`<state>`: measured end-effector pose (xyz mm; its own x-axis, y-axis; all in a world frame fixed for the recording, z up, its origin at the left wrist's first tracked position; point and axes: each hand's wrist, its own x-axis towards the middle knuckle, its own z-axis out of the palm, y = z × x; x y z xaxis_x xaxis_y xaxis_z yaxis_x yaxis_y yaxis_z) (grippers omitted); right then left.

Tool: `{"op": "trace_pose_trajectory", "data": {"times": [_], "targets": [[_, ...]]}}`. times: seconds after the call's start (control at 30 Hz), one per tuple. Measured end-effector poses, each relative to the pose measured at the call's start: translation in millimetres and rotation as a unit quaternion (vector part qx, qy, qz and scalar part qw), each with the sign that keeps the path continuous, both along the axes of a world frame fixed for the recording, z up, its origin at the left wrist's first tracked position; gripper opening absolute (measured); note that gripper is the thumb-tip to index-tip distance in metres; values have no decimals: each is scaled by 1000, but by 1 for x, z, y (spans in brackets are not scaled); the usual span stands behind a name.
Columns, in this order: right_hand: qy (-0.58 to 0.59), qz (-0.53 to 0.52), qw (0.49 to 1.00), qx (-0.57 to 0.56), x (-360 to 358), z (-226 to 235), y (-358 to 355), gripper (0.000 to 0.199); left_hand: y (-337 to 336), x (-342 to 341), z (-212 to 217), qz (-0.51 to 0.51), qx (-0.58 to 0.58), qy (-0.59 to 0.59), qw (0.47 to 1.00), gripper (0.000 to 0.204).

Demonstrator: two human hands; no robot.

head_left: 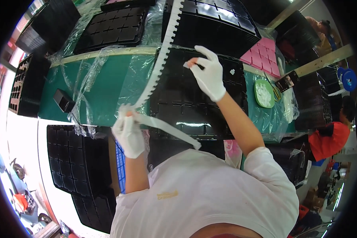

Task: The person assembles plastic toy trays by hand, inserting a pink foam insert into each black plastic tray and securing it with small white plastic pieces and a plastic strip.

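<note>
Green tabletop [107,73]: runs left to right below the hands, with crinkled clear plastic film [85,79] on its left part and a small black box [62,100] near the left.
Black tray [170,109]: lies in the middle, glossy and shallow, with a loose white piece [232,71] on its right part.
Far side: a tall stack of black trays [214,37] in the middle, a pink tray [261,57] to its right.
Right end: a light-green dish [259,85] filled with small white pieces [267,96].
Room: a person in red [330,141] at the far right; more black tray stacks on both sides.
White strip [167,49]: long, narrow and flexible, toothed along its right edge; it stretches from the far edge over the black tray to the left hand, then bends, its tail slanting near and right toward the shirt.
Left hand [129,135]: white-gloved, fingers closed in a pinch on the strip.
Right hand [208,75]: white-gloved, above the tray; one finger extended, others curled toward the thumb. A pale bit shows at the tips; whether they grip it, I cannot tell.
</note>
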<state>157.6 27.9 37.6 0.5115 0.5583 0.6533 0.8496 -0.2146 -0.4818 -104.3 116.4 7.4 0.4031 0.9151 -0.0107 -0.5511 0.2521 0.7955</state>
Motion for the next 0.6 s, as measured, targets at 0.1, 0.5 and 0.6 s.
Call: {"op": "trace_pose_trajectory", "data": {"times": [0.1, 0.5, 0.6], "targets": [[-34, 19, 998, -56, 40, -34, 44, 6, 28, -40, 11, 96, 90, 11, 991, 14], [-138, -73, 971, -183, 32, -38, 59, 25, 14, -48, 7, 105, 35, 79, 991, 19], [-244, -8, 924, -295, 24, -34, 45, 23, 7, -27, 19, -47, 107, 144, 983, 21]]}}
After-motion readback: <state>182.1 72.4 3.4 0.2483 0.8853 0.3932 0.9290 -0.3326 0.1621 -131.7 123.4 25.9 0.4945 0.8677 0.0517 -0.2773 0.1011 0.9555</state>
